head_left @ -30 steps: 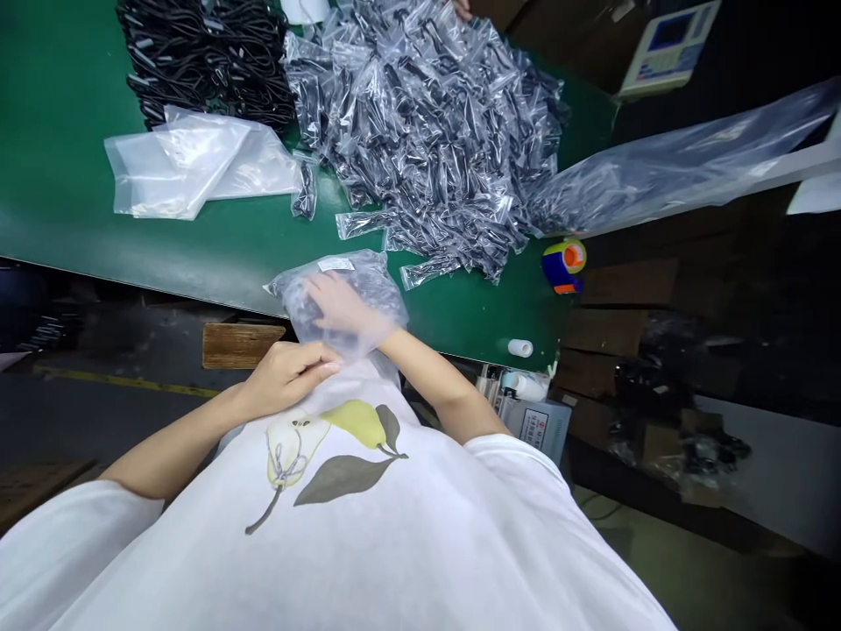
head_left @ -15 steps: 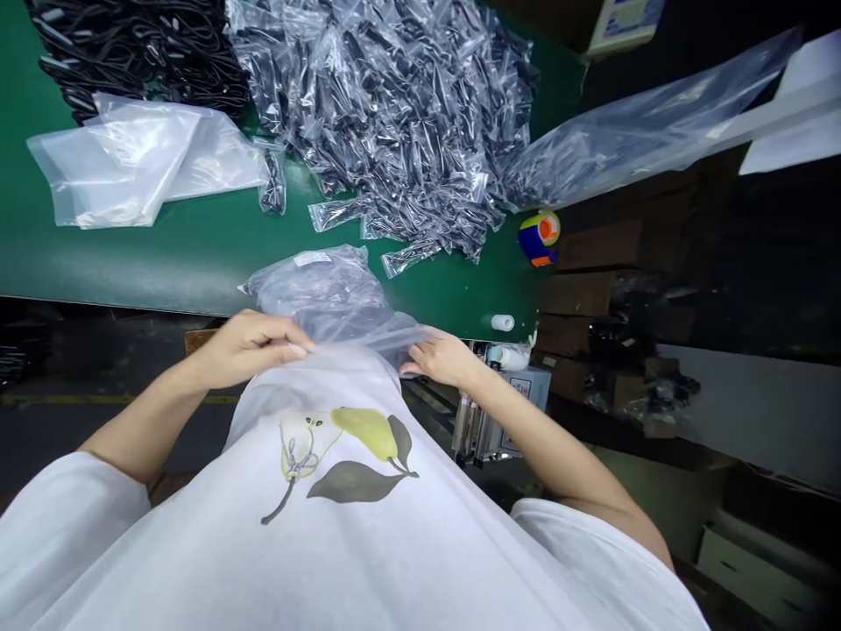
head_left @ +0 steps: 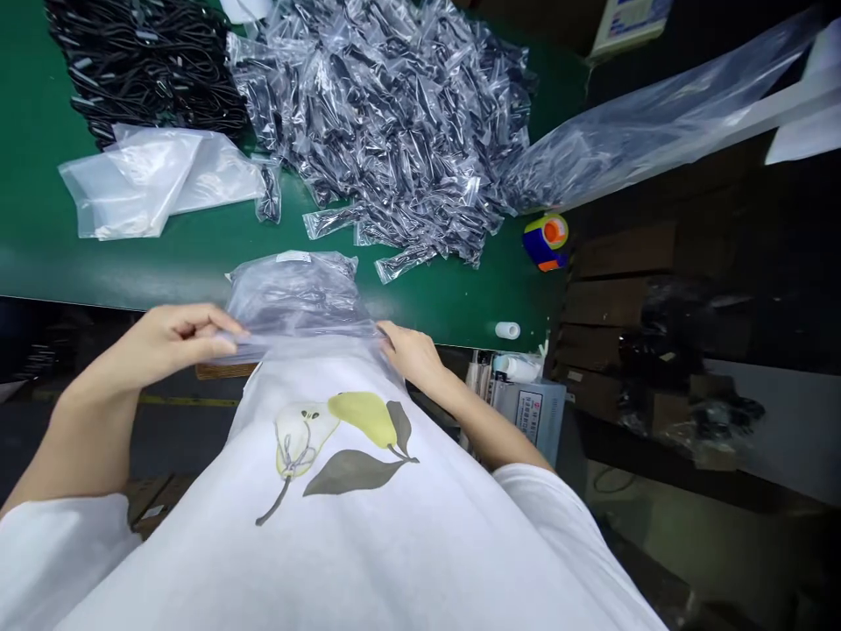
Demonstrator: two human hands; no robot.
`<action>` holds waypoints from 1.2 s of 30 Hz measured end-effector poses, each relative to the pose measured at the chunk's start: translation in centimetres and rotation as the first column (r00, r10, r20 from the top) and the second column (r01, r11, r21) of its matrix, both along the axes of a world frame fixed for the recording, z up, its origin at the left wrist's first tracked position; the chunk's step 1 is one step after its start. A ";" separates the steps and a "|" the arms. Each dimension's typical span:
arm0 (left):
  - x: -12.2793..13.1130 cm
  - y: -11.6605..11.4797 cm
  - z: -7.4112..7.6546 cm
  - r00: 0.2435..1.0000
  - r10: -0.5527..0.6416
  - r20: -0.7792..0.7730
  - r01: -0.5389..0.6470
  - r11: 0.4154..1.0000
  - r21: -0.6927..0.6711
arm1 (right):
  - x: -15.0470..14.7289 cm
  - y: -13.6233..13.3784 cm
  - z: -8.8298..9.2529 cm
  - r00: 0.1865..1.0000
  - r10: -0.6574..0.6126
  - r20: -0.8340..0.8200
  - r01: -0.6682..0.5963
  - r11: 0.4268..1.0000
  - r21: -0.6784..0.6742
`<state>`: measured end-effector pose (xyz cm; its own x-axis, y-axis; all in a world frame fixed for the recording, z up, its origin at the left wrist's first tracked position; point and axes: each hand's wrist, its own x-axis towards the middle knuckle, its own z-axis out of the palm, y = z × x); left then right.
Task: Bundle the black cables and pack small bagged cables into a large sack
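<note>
A filled clear plastic bag with a small white label lies at the table's front edge, close against my shirt. My left hand pinches the left corner of its near edge between thumb and fingers. At the opposite corner, my right hand is closed on the plastic, its fingertips partly hidden. Between the two hands the bag's near edge is stretched flat. What is inside looks dark but is blurred by the plastic.
Small bagged cables form a large heap on the green table. Bare black cables lie at back left, behind flat clear bags. A tape roll and a white roll sit right; a grey machine stands below.
My left hand has moved left, spreading the bag's near edge wider. My right hand has shifted slightly left. The bag now lies straighter, its edge pulled taut.
</note>
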<state>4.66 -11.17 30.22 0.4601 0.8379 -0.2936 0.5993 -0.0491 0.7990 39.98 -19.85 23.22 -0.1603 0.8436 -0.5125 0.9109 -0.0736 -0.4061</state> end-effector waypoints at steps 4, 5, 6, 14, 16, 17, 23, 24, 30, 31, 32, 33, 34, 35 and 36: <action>-1.5 -1.4 2.2 0.964 -0.124 -0.235 0.152 0.983 0.102 | 1.7 1.1 1.4 0.996 -0.005 -0.084 0.007 1.000 0.017; -1.8 -1.4 3.0 0.961 -0.098 -0.260 0.151 0.970 0.192 | 2.4 1.3 2.8 0.988 -0.007 -0.155 0.015 0.999 0.051; -2.1 -1.2 3.7 0.958 -0.080 -0.276 0.155 0.953 0.260 | 3.1 1.4 4.4 0.974 -0.003 -0.228 0.023 0.996 0.087; -2.5 0.1 3.3 0.812 -0.541 -0.222 0.556 0.831 0.009 | 5.4 0.4 8.7 0.975 0.076 -0.207 -0.050 0.990 0.128; -1.7 0.0 3.1 0.749 -0.618 -0.240 0.633 0.774 -0.015 | 5.5 0.4 7.9 0.971 0.058 -0.231 -0.037 0.995 0.095; -0.9 -0.2 3.4 0.729 -0.627 -0.274 0.656 0.755 0.019 | 5.5 0.4 7.6 0.966 0.037 -0.257 -0.016 0.996 0.086; 7.3 -3.5 2.1 0.690 -0.427 -0.585 0.661 0.701 0.268 | 5.7 0.8 7.1 0.899 -0.108 -0.425 0.141 0.989 0.046; 8.5 -4.0 0.7 0.653 -0.429 -0.624 0.673 0.707 0.218 | 6.0 0.9 7.1 0.884 -0.142 -0.446 0.168 0.986 0.020; 9.6 -2.6 -8.7 0.596 -0.379 -0.708 0.483 0.874 -0.062 | 7.7 4.6 3.9 0.744 0.079 -0.664 0.023 0.989 0.143; 9.2 -2.0 -9.8 0.611 -0.375 -0.697 0.472 0.879 -0.060 | 7.2 5.6 2.5 0.736 0.145 -0.661 -0.010 0.979 0.203; 8.9 -1.5 -10.7 0.621 -0.384 -0.683 0.475 0.878 -0.061 | 6.3 6.4 0.8 0.759 0.196 -0.621 -0.057 0.970 0.236; 8.7 -1.2 -11.4 0.625 -0.395 -0.673 0.483 0.873 -0.063 | 5.3 7.0 -0.9 0.790 0.255 -0.558 -0.144 0.961 0.236; 8.5 -1.2 -11.9 0.624 -0.405 -0.668 0.495 0.867 -0.064 | 4.0 7.4 -2.7 0.811 0.317 -0.491 -0.246 0.947 0.205; 8.4 -1.3 -12.3 0.622 -0.410 -0.667 0.506 0.861 -0.056 | 2.9 7.5 -4.3 0.818 0.382 -0.430 -0.343 0.924 0.168; 8.3 -1.6 -12.6 0.622 -0.405 -0.670 0.516 0.856 -0.038 | 1.8 7.4 -5.8 0.825 0.422 -0.375 -0.390 0.907 0.162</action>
<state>13.00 -12.79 17.64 0.5454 0.6254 -0.5580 0.8182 -0.5416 0.1928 41.77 -12.47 17.46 -0.6704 0.6909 -0.2706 0.6144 0.3124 -0.7245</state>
